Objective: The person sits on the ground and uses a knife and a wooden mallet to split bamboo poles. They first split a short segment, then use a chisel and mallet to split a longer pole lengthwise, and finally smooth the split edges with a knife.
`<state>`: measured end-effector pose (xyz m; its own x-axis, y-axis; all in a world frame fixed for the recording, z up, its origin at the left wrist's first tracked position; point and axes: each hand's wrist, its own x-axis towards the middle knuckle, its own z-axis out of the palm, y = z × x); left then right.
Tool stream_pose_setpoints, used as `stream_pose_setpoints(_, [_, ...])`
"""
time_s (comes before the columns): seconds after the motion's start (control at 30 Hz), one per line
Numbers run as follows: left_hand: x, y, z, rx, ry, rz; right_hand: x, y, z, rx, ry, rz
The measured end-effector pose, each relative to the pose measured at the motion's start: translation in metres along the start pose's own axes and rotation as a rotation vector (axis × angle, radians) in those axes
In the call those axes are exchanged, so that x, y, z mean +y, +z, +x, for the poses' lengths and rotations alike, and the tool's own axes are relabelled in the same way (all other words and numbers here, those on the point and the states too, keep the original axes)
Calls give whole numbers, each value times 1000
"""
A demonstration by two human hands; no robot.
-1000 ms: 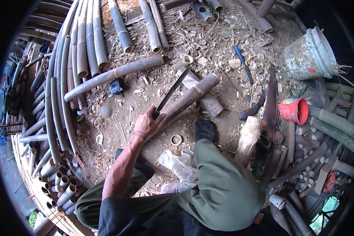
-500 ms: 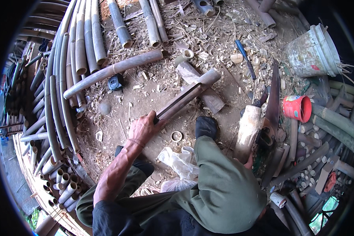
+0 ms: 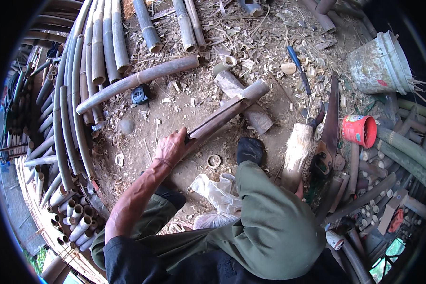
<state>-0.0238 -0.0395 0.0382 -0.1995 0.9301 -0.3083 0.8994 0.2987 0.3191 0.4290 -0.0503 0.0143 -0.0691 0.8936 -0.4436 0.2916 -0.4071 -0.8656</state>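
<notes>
My left hand (image 3: 171,146) is closed around the near end of a bamboo pole (image 3: 213,125). A long dark slot runs along the pole's upper side. Its far end lies across a short wooden block (image 3: 258,116) on the ground. Of my right hand (image 3: 299,190), only a small part shows beyond my right knee, beside the lower end of a thick pale log (image 3: 297,154). Its fingers are mostly hidden, so its grip cannot be made out. A handsaw (image 3: 330,118) stands just right of the log.
Another bamboo pole (image 3: 137,80) lies at the upper left beside a tape measure (image 3: 139,94). A blue-handled tool (image 3: 296,64) rests among wood chips. A red pot (image 3: 359,131) and pale bucket (image 3: 378,64) are at right. A white plastic bag (image 3: 217,191) lies between my legs.
The whole view has shifted slightly. My left hand keeps its hold on the bamboo pole, with little movement. Slightly less of my right hand shows beyond the knee.
</notes>
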Motion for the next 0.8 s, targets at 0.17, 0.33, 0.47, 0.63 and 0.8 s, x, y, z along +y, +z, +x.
stream_pose_setpoints(0.17, [22,-42,-1,-79,-21,93,-52,12,39,-63,-178,-36])
stream_pose_setpoints(0.33, [29,-45,6,-199,-35,37,-132,32,88,73,-457,-128])
stream_pose_setpoints(0.47, [11,-5,-1,-114,-85,-15,-173,42,105,3,-554,-50])
stream_pose_setpoints(0.63, [-3,15,-1,-27,-30,23,-175,45,105,-25,-559,-61])
stream_pose_setpoints(0.8, [19,-18,-2,-70,-28,51,-143,48,113,-15,-630,-231])
